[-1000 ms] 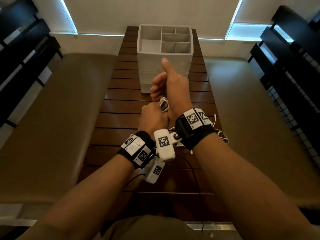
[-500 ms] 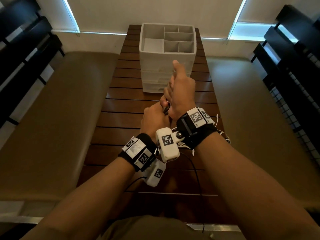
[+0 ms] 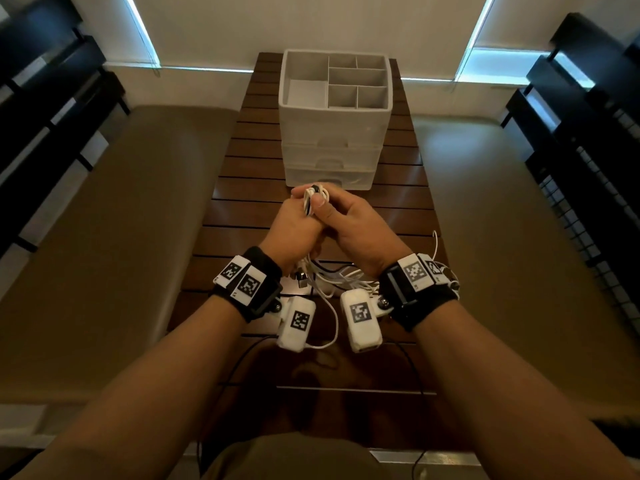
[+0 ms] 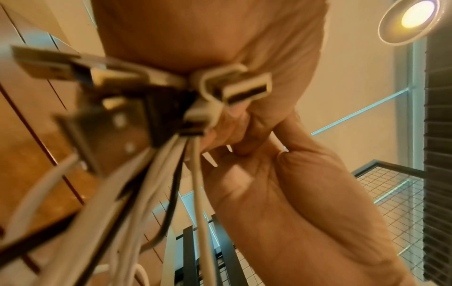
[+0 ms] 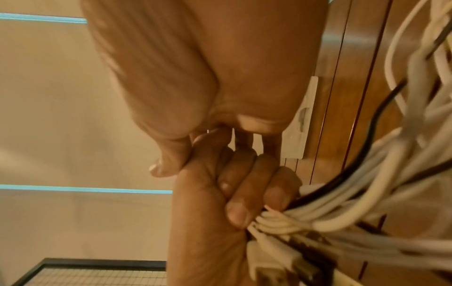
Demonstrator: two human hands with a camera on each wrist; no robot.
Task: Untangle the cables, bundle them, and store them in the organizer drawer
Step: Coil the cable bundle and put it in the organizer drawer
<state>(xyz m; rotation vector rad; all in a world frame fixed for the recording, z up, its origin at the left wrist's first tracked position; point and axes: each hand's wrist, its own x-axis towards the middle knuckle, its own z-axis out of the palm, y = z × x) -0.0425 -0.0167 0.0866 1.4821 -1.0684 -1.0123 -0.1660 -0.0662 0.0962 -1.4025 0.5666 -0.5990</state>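
Both hands, left hand (image 3: 294,226) and right hand (image 3: 349,226), clench the cables (image 3: 313,199); no readable writing shows.

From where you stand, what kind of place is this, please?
Probably a living or lounge room: a dark slatted wooden table carrying a white plastic drawer organizer, tan cushioned benches on both sides, and windows with closed pale blinds behind.

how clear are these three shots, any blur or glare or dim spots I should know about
Head view: dim and warm, wide-angle bending at the edges, bright window strips at the top, but the cable bundle between the left hand and right hand reads sharp. Left wrist view: the USB plugs close to the lens are smeared, and a ceiling lamp glares top right. Right wrist view: the loose cables are motion-blurred.
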